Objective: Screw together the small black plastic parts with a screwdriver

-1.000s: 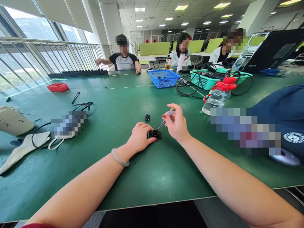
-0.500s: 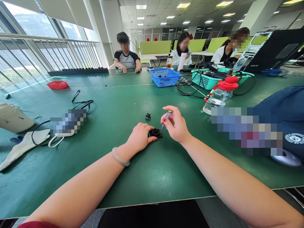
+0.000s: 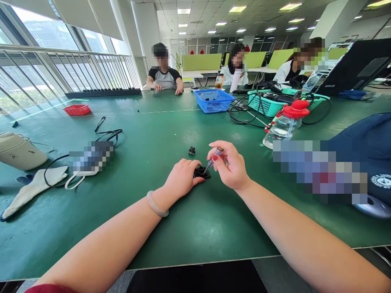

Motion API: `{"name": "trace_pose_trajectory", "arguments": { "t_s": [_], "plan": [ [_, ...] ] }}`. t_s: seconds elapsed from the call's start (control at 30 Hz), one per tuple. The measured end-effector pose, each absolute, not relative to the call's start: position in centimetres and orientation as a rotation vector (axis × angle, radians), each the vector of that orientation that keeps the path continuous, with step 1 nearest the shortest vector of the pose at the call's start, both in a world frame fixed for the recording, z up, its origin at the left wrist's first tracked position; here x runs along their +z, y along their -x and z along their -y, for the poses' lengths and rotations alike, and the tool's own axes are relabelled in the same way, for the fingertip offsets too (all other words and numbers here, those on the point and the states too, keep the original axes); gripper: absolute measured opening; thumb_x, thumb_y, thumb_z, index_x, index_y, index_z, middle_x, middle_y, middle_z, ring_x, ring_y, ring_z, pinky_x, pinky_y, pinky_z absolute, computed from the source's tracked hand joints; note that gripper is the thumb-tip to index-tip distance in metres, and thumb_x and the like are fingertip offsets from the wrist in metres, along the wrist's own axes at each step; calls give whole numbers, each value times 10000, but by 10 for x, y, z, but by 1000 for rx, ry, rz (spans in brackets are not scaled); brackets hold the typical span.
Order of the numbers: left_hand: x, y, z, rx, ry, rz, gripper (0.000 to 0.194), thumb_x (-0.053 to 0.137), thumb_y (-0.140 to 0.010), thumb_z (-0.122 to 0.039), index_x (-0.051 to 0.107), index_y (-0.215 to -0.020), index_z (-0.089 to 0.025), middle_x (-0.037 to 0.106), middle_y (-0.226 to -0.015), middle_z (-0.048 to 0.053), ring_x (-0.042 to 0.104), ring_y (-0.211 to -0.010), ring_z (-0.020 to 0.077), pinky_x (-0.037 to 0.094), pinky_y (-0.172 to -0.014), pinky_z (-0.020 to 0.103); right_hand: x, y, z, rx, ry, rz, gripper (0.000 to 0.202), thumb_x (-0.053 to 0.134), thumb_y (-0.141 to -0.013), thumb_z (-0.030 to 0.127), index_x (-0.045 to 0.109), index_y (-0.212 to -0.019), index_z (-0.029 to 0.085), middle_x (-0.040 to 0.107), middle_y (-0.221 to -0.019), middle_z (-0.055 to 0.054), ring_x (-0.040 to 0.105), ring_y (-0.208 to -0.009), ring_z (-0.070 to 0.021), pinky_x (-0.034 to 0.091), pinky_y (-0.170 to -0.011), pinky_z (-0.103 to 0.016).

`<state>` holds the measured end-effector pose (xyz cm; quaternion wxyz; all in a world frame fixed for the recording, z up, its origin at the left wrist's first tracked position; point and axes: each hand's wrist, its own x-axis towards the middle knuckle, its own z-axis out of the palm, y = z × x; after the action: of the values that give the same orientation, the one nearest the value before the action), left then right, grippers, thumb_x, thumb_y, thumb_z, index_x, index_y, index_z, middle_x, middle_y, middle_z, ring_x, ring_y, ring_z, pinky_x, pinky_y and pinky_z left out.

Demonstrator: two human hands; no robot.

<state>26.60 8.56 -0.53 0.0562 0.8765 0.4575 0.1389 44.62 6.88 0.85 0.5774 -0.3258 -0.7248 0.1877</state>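
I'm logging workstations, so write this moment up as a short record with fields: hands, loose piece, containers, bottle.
Left hand: thumb and fingers on a black square-based part lying on the green tabletop
Right hand: grips a screwdriver, pointed down at that part; tip contact unclear
Loose piece: small black component, just beyond the part
Containers: red tray at left; blue basket beyond the hands; teal basket right of it, holding black cables
Bottle: clear bottle with red lid, right of the hands
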Motion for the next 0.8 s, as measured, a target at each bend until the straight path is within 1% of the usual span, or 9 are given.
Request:
{"name": "trace_pose_trajectory", "arguments": {
  "t_s": [0.1,0.17,0.3,0.37,0.43,0.5,0.57,0.63,0.8],
  "plan": [
    [-7,-265,-87,421,-2682,-1367,360,737,-843,-390,606,-1117,-196,706,-1021,87,618,-1014,297,498,-928,440,7,-441,-66,334,700,1781,186,493,-967,313,548,-1144,301,661,-833,-9,611,-640,-144,556,-640,-305],
    [-10,-264,-89,446,-2686,-1343,302,724,-855,-375,613,-1066,-189,701,-1004,90,623,-999,290,497,-934,445,6,-437,-66,276,681,1864,202,499,-946,246,558,-1130,305,675,-831,-2,619,-651,-144,562,-657,-303],
    [-15,-263,-91,482,-2697,-1313,186,690,-880,-321,616,-1003,-203,698,-980,76,624,-1011,276,495,-947,442,4,-431,-68,283,706,1958,227,514,-918,204,573,-1111,309,702,-888,1,630,-662,-137,564,-662,-289],
    [-15,-263,-91,470,-2703,-1326,202,689,-882,-325,615,-1015,-193,697,-994,85,622,-1026,280,493,-952,440,5,-431,-68,302,702,1957,214,526,-921,211,575,-1105,307,692,-858,9,624,-653,-134,559,-654,-281],
    [-12,-264,-90,439,-2714,-1352,269,695,-879,-370,614,-1052,-181,699,-1002,95,620,-1011,289,497,-937,444,6,-432,-67,301,701,1891,187,530,-936,234,567,-1106,304,668,-816,14,617,-648,-135,557,-658,-281],
    [-8,-265,-88,414,-2717,-1378,348,714,-861,-413,613,-1101,-181,703,-1003,94,615,-996,296,501,-921,442,8,-434,-65,285,739,1749,163,521,-962,277,548,-1122,299,653,-819,7,616,-649,-136,553,-665,-288],
    [-5,-266,-86,407,-2703,-1391,401,736,-842,-422,611,-1139,-185,707,-1003,88,607,-1004,297,504,-913,432,10,-437,-64,261,789,1605,162,503,-983,319,526,-1140,291,649,-845,-4,615,-646,-135,547,-658,-292],
    [-3,-266,-85,408,-2682,-1394,408,745,-837,-412,613,-1153,-190,706,-999,83,603,-1012,293,505,-912,423,9,-439,-66,231,806,1562,166,495,-989,335,513,-1145,279,641,-837,-4,603,-623,-130,534,-634,-288],
    [-3,-265,-85,418,-2680,-1385,397,734,-845,-414,615,-1150,-189,706,-984,80,602,-997,293,505,-903,427,2,-440,-75,220,847,1722,156,484,-983,286,511,-1135,265,630,-791,9,591,-623,-127,505,-619,-271]
  ]
}}
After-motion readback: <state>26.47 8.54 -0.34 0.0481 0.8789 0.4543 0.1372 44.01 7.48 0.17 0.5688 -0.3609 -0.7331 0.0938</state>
